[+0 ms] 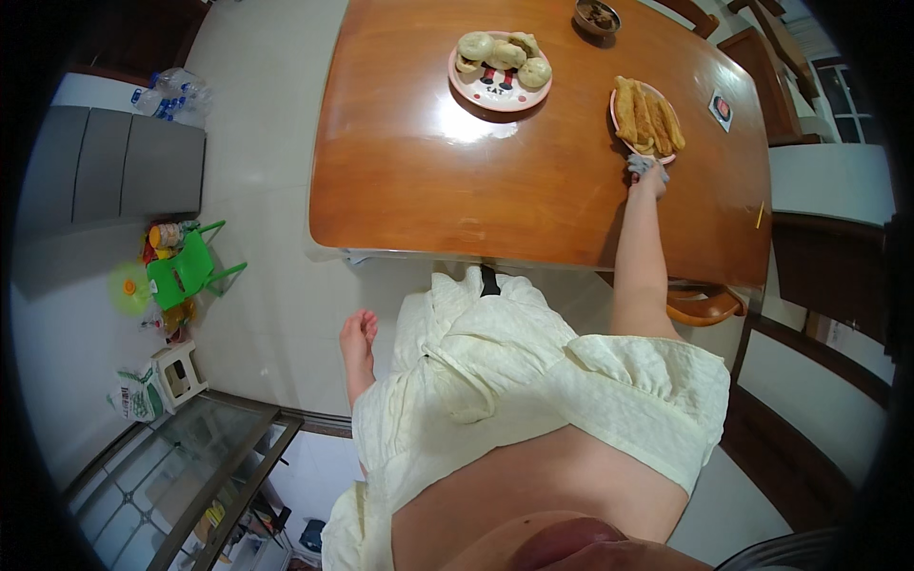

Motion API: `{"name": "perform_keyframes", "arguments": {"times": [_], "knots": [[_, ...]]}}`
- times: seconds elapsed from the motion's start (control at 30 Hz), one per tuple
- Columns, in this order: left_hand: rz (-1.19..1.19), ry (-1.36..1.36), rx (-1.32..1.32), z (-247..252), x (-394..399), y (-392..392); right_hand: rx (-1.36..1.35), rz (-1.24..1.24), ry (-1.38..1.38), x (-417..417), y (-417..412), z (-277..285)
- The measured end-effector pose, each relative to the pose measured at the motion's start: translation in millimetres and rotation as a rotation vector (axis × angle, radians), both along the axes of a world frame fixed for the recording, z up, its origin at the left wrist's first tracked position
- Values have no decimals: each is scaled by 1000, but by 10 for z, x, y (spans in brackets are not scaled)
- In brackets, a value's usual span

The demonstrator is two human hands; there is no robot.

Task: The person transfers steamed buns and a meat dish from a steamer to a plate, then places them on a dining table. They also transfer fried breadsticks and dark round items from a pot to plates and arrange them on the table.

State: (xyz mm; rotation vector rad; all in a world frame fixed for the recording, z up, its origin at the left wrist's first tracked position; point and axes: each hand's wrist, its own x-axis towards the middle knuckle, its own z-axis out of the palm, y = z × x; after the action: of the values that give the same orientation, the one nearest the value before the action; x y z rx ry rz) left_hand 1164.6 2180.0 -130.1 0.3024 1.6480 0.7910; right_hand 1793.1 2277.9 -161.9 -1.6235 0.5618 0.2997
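My right hand (651, 180) reaches over the wooden dining table (443, 193) and grips a crumpled grey cloth (640, 165). The cloth lies against the near rim of a pink-edged plate (615, 114) of fried dough sticks (646, 118). To the left, a pink-rimmed plate (498, 98) with a printed figure holds several steamed buns (508, 54). Down by my left side, my left hand (359, 334) hangs below the table's level with fingers loosely curled, and it holds nothing that I can see.
A metal bowl (598, 17) of dark food stands at the table's far side. A small square packet (721, 110) and a yellow strip (760, 215) lie on the right. A wooden chair (703, 307) is tucked at the near edge. Left on the floor is a green child's chair (182, 271).
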Motion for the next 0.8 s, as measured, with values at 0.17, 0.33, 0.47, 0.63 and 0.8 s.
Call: {"name": "perform_keyframes", "arguments": {"times": [0.17,0.33,0.47,0.63,0.8], "knots": [[-41,8,12,26,170,130,36,205,-2,596,-142,-229],[-52,-1,7,-24,257,135,-175,353,-35,919,-22,-451],[-38,-2,-3,-17,331,45,-313,348,-113,894,110,-578],[-14,12,-3,-40,268,-8,-384,462,-91,260,561,-443],[32,22,12,-2,187,-86,-294,391,0,-178,798,-64]]}}
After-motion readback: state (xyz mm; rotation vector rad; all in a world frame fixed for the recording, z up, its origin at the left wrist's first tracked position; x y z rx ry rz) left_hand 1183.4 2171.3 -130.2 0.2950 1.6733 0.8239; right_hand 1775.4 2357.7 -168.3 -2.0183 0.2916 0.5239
